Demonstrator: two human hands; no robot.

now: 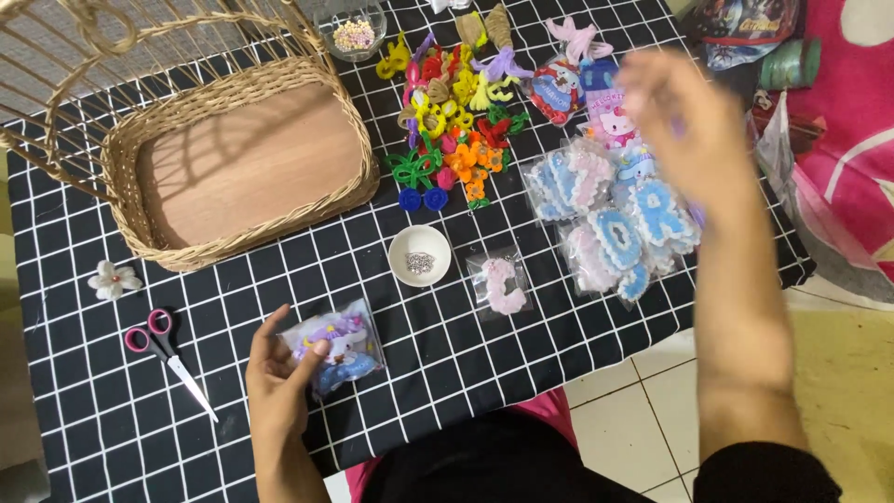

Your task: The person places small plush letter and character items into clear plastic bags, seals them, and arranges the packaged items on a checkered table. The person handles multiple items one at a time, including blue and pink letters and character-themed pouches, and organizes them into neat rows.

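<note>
Our left hand grips one clear packet of charms near the cloth's front edge. Our right hand is raised and blurred over the letter packets; we cannot tell its grip. We count one basket, one pair of scissors, two small bowls.

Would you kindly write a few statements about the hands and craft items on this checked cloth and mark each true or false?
1. The left hand holds a clear packet of purple and blue pieces. True.
2. The wicker basket is full of flowers. False: only its bare wooden bottom shows.
3. The scissors have pink handles and lie shut. True.
4. The right hand rests flat on the scissors. False: it is raised and blurred above the packets of fuzzy letters.
5. The small white bowl holds tiny silver bits. True.
</note>
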